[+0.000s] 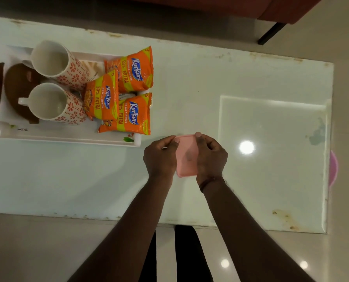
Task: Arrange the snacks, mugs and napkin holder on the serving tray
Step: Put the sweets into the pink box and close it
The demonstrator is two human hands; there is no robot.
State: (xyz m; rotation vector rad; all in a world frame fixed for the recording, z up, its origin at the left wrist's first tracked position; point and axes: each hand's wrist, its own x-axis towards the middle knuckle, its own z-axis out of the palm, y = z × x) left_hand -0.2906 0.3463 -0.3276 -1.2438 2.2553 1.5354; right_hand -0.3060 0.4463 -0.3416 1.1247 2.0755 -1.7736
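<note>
A white serving tray (68,137) lies at the left of the table. On it stand two white mugs with orange flower patterns (55,62) (51,102), a brown wooden napkin holder with white napkins (13,88), and three orange snack packets (135,72) (101,96) (133,115). To the right of the tray, above the table, my left hand (161,155) and my right hand (210,155) both grip a small pink rectangular box (186,157) between them, one hand on each side.
The white glass table (251,82) has worn edges and a raised square panel at the right. A pink round object (333,169) pokes out past the right edge. A dark red sofa (287,9) stands beyond the far edge.
</note>
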